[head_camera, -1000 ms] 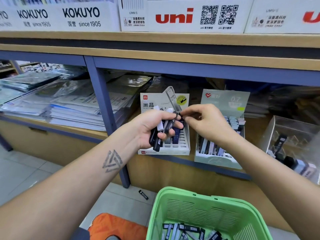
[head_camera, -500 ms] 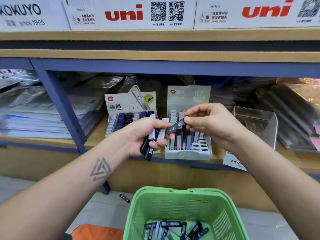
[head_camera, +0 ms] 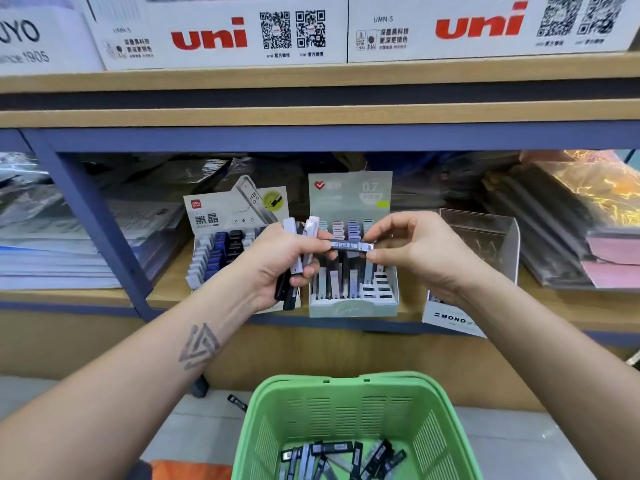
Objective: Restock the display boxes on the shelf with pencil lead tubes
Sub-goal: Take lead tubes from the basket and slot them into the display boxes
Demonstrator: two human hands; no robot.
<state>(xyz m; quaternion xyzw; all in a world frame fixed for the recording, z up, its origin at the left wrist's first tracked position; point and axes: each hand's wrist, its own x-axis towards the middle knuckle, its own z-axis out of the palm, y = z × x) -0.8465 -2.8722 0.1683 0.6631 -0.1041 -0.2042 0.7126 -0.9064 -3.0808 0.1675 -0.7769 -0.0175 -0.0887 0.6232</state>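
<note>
My left hand grips a bundle of lead tubes, white and black, held upright in front of the shelf. My right hand pinches one dark tube with a barcode, lying level between both hands; my left fingertips touch its other end. Behind them stands a pale green 0.7 display box with several tubes in slots. To its left is a white HB 0.5 display box with blue, black and white tubes. A clear MONO box sits behind my right wrist.
A green basket with several loose tubes stands below my hands. One black tube lies on the floor by the blue shelf post. Stacked paper packs fill the shelf left and right. Uni cartons sit on the upper shelf.
The view has shifted right, so the 0.7 box is now centred behind my hands. The dark tube in my right fingers has turned from slanted to level.
</note>
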